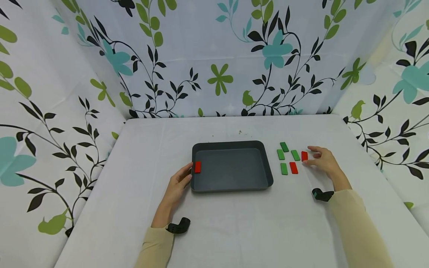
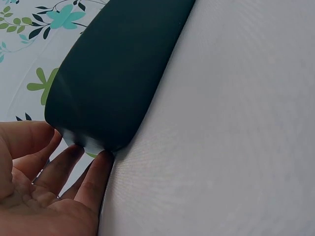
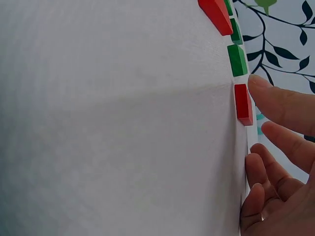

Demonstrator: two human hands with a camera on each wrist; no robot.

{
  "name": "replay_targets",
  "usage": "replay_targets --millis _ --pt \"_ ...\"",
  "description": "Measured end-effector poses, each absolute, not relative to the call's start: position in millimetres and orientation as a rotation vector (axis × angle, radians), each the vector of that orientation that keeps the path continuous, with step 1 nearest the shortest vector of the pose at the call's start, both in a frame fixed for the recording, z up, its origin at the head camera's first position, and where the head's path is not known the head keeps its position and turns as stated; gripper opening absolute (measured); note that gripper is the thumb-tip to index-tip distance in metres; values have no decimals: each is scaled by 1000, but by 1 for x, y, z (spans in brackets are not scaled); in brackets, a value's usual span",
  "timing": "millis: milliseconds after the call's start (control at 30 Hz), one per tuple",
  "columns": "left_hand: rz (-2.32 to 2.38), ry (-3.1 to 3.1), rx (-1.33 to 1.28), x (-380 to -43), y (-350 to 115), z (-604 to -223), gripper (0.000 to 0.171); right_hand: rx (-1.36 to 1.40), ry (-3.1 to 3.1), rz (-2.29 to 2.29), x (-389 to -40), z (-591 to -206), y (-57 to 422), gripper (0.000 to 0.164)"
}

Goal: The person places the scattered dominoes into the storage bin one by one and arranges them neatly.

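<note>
Red block (image 1: 304, 155), right hand (image 1: 325, 162) contact unclear

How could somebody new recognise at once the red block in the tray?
On the white table, find the dark grey tray. The red block lies inside at its left end, beside the left hand. It is the tray's only block; the other blocks lie right of the tray.

White table (image 1: 234, 230) had small dark specks (image 1: 240, 132) near its far edge, and pale cloth (image 1: 194, 44) hung behind it and along both sides, printed with teal flowers (image 1: 277, 51), black leaves (image 1: 36, 201), green leaves (image 1: 22, 86) and green birds (image 1: 53, 224).
</note>
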State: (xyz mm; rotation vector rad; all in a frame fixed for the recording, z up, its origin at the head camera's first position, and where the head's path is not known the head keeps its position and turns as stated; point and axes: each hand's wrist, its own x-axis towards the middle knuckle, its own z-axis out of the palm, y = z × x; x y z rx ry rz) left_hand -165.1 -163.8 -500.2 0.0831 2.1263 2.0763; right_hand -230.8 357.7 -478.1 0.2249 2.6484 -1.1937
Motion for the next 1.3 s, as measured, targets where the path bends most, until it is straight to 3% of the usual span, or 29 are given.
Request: replay_targets --millis 633,1300 --pt "2057 2148 51 -165 -163 -498 47 226 2732 -1147 -234 -486 357 58" --pt "2073 2135 85 -165 -164 -500 47 359 2787 -1345 -219 -473 343 61"
